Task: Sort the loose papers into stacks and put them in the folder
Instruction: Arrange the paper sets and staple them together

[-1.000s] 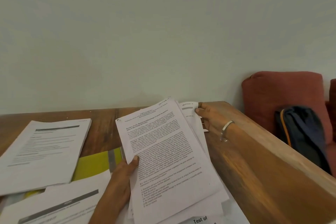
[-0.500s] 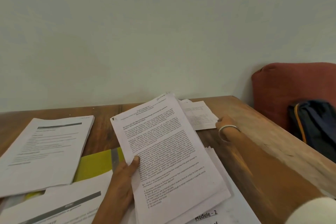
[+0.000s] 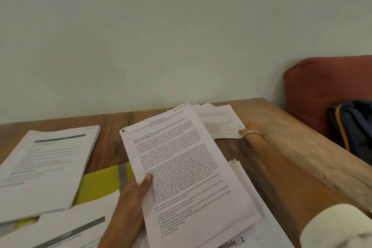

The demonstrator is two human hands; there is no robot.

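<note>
In the middle of the frame the left hand (image 3: 134,195) holds a bundle of printed sheets (image 3: 187,171) by its left edge, with the thumb curled over the top page and the other fingers hidden below. The bundle is tilted, and its top corner carries a handwritten note "SECTION".

To the upper right of it the right hand (image 3: 248,130) reaches forward over the wooden table (image 3: 281,127) and touches the right edge of a small sheet with a printed grid (image 3: 218,125). Its fingers are mostly hidden behind the wrist, so I cannot tell whether they pinch the sheet or only rest on it. A metal bangle (image 3: 252,140) sits on this wrist, and a white sleeve (image 3: 334,225) shows at the lower right corner.

Under the held bundle lies another pile of papers (image 3: 251,193) – one page at the bottom edge reads "Module - 2". The yellow folder (image 3: 100,185) lies at the lower left of centre, partly covered by a thick stack (image 3: 46,165) on the left and by a page with a grey bar (image 3: 66,229) at the lower left.

At the right edge of the frame stand a red cushion (image 3: 322,90) and a dark bag (image 3: 354,127).
</note>
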